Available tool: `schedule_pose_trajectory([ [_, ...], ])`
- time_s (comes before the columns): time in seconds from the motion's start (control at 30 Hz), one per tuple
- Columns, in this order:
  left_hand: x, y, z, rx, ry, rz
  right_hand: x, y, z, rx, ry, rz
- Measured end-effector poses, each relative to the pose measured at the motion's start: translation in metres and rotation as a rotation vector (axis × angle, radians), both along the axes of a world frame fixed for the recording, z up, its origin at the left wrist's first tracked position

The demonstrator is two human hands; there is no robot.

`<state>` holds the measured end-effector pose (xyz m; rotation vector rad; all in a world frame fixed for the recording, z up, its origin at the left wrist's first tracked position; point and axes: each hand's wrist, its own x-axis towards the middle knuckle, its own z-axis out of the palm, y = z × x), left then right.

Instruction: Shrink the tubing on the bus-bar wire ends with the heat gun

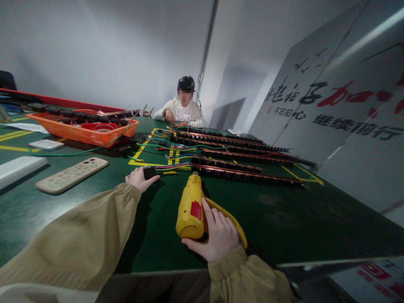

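A yellow heat gun (188, 210) with a red label is gripped in my right hand (219, 233), its nozzle pointing away from me toward the nearest copper-and-black bar (246, 174). My left hand (139, 179) pinches a small black block (149, 173) at the wire end of that bar. Coloured wires (176, 167) run between the block and the bar, and a short yellow-and-green wire (168, 173) lies just beside them. Whether the black block is a connector or a piece of sleeving, I cannot tell.
Several more bars (233, 152) with coloured leads lie across the green table (284, 219). At left stand an orange basket (82, 134) of parts, a beige remote control (72, 174) and a white box (20, 170). Across the table sits a person (181, 110) in white, hands on the work.
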<state>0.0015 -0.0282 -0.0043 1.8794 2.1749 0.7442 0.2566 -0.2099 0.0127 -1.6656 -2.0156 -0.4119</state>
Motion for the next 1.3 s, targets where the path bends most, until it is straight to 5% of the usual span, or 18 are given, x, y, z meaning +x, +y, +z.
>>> schedule_pose_trajectory([
  [0.4, -0.004, 0.013, -0.019, 0.145, -0.409, -0.306, -0.019, 0.013, 0.004, -0.089, -0.013, 0.215],
  [0.63, -0.006, 0.008, -0.010, 0.010, -0.556, -0.417, -0.023, 0.018, 0.004, -0.145, 0.033, 0.394],
  [0.93, -0.006, 0.003, -0.004, 0.327, -0.244, -0.378, -0.014, 0.014, 0.005, -0.147, 0.043, 0.388],
  [1.1, -0.010, 0.004, -0.006, 0.279, -0.024, -0.459, -0.006, 0.012, 0.003, -0.158, 0.085, 0.343],
  [1.3, -0.013, 0.012, -0.012, 0.190, -0.052, -0.475, -0.006, 0.011, 0.001, -0.136, 0.092, 0.353],
])
